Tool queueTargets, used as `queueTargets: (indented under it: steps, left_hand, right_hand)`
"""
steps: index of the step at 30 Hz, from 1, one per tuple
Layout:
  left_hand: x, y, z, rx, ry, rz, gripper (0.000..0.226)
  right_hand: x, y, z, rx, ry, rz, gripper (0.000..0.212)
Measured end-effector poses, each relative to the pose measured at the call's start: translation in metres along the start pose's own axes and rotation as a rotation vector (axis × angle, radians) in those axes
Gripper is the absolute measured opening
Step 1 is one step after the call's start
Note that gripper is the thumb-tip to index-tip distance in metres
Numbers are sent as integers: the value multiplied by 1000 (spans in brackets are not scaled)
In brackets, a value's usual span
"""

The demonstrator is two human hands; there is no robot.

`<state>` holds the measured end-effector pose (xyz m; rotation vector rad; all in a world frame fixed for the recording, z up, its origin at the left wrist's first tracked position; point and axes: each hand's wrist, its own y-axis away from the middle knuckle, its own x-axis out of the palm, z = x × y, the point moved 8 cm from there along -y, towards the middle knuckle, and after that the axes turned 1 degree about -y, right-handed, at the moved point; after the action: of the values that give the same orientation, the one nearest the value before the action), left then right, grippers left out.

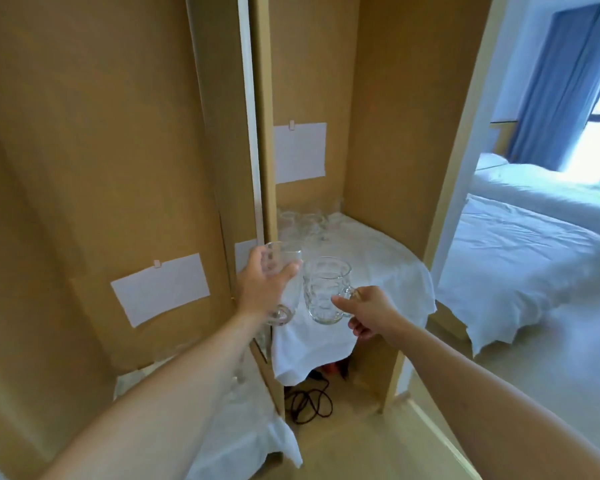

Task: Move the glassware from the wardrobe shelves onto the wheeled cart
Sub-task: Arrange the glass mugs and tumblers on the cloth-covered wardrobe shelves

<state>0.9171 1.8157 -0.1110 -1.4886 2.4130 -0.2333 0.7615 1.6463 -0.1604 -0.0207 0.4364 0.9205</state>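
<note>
My left hand (262, 284) grips a tall clear stemmed glass (284, 268) by its bowl, its round foot hanging below my wrist. My right hand (368, 311) holds a dimpled clear glass mug (324, 292) by its handle. Both are held over the front of a wardrobe shelf covered by a white cloth (388, 271). Several more clear glasses (302, 223) stand at the back left of that shelf. The wheeled cart is out of view.
A wooden divider (262, 133) separates this compartment from the left one, where a lower shelf with a white cloth (243, 431) carries more faint glassware. A dark cable (309, 403) lies on the wardrobe floor. A bed (520, 258) and blue curtains are at the right.
</note>
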Motion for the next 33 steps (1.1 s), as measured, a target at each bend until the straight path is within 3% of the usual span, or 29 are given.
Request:
queueTargets:
  steps: [3, 8, 15, 25, 30, 33]
  left_hand:
    - [32, -2, -13, 13, -37, 30, 84]
    - [83, -1, -31, 23, -46, 81, 77]
    - [146, 4, -36, 12, -50, 149, 79]
    - [199, -57, -7, -2, -93, 224, 82]
    - [219, -113, 14, -54, -47, 201, 77]
    - [230, -142, 33, -95, -53, 169, 76]
  right_hand:
    - [-38, 8, -9, 14, 13, -83, 43]
    - [-92, 18, -30, 51, -41, -210, 55]
    - [-142, 6, -57, 81, -99, -319, 52]
    - [-171, -65, -62, 89, -23, -362, 45]
    - [-186, -127, -58, 104, 15, -360, 51]
    - [-188, -167, -53, 105, 28, -330, 44]
